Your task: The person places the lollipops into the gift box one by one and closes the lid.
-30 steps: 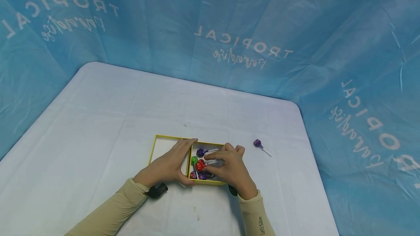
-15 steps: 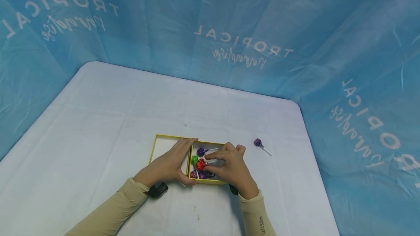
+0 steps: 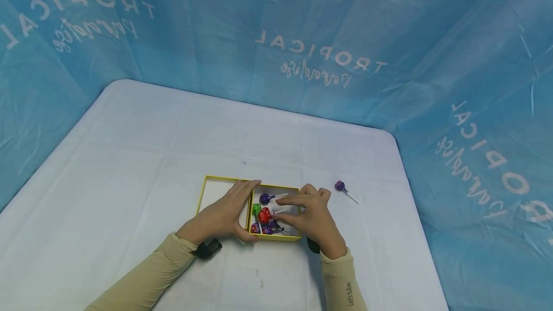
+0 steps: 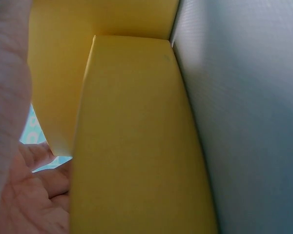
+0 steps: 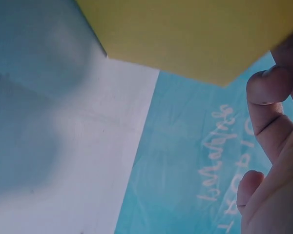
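Observation:
A yellow-edged box (image 3: pixel 276 238) lies on the table with several wrapped lollipops inside. My left hand (image 3: pixel 222 217) grips the box across its left end, thumb at the front wall and fingertips at the back. In the left wrist view, yellow cardboard walls (image 4: pixel 136 136) fill the middle beside that hand. My right hand (image 3: pixel 315 217) is over the box's right end, thumb and index finger apart. Between their tips shows the stick of a red lollipop (image 3: pixel 264 215). Around it in the box are a green lollipop (image 3: pixel 257 209) and a purple lollipop (image 3: pixel 264 199), with darker ones at the front.
Left of the box, partly under the left hand, is a shallow yellow-edged tray (image 3: pixel 216 193) with a white inside. A single purple lollipop (image 3: pixel 340 185) lies on the white-covered table (image 3: pixel 173 133) to the right. Blue printed curtains (image 3: pixel 242 23) stand around the table.
My right hand has shifted right and slightly back, away from the red lollipop, which stays in the box. More of the box's right end shows. The left hand holds its place.

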Demonstrator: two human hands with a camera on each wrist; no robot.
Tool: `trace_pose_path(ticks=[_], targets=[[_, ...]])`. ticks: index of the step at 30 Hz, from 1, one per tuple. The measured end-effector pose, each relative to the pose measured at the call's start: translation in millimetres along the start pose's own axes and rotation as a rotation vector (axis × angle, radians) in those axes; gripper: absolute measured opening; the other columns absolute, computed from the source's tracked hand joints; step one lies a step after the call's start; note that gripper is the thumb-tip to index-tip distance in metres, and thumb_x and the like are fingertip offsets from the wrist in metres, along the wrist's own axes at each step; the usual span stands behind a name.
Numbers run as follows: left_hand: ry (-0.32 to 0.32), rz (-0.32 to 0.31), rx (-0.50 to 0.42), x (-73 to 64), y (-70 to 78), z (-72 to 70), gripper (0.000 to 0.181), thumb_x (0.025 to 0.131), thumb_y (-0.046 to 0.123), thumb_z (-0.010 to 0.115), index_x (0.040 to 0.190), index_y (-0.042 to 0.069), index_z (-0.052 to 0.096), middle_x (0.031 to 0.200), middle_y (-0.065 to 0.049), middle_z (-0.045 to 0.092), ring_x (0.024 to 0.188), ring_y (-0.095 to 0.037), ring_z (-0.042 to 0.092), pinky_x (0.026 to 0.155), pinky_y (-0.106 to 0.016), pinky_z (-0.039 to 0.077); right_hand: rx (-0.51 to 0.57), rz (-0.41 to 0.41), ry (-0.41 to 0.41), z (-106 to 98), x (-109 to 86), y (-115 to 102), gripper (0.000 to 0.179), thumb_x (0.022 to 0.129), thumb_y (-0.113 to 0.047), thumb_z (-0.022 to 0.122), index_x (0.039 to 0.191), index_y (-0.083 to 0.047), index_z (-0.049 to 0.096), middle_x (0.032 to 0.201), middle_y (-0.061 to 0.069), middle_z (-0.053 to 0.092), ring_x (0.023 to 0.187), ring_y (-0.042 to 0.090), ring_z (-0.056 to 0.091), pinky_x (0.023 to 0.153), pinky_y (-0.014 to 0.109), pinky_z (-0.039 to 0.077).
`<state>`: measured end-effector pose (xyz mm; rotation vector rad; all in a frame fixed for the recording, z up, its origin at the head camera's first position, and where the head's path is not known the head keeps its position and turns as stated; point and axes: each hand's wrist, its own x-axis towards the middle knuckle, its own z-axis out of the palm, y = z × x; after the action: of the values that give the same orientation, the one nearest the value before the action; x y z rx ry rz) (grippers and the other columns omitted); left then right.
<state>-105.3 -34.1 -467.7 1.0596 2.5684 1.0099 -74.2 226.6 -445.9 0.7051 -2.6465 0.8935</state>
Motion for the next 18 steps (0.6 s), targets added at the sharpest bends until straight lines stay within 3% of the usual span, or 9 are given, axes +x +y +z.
trace_pose_path(ticks=[7,14,18], targets=[[0.005,0.007,-0.001,0.5,0.1,0.2,0.13,0.061,0.054,0.092,0.159,0.007,0.02,0.156,-0.01,0.036,0.138,-0.023,0.037,0.113,-0.044,0.041,0.017,0.062,0.02,-15.4,-6.2,10.3,0.038,0.067,-0.026,0.095,0.102,-0.023,0.082,0.074,-0.008,0.063,0.079,0.005,0.038,0.078,0.046,0.011],[0.014,0.012,-0.005,0.3,-0.2,0.5,0.131,0.059,0.052,0.093,0.159,0.007,0.021,0.156,-0.01,0.036,0.137,-0.022,0.038,0.114,-0.044,0.04,0.042,0.162,0.094,-34.0,-14.0,21.2,0.04,0.065,-0.023,0.096,0.103,-0.025,0.082,0.078,-0.01,0.058,0.08,0.012,0.044,0.085,0.05,0.012],[0.02,0.022,0.002,0.3,-0.7,1.3,0.13,0.059,0.053,0.093,0.159,0.008,0.021,0.155,-0.011,0.037,0.136,-0.022,0.038,0.113,-0.044,0.042,0.05,0.212,0.106,-40.1,-17.7,25.5,0.039,0.066,-0.026,0.095,0.103,-0.027,0.082,0.078,-0.004,0.058,0.08,0.01,0.042,0.089,0.05,0.013]])
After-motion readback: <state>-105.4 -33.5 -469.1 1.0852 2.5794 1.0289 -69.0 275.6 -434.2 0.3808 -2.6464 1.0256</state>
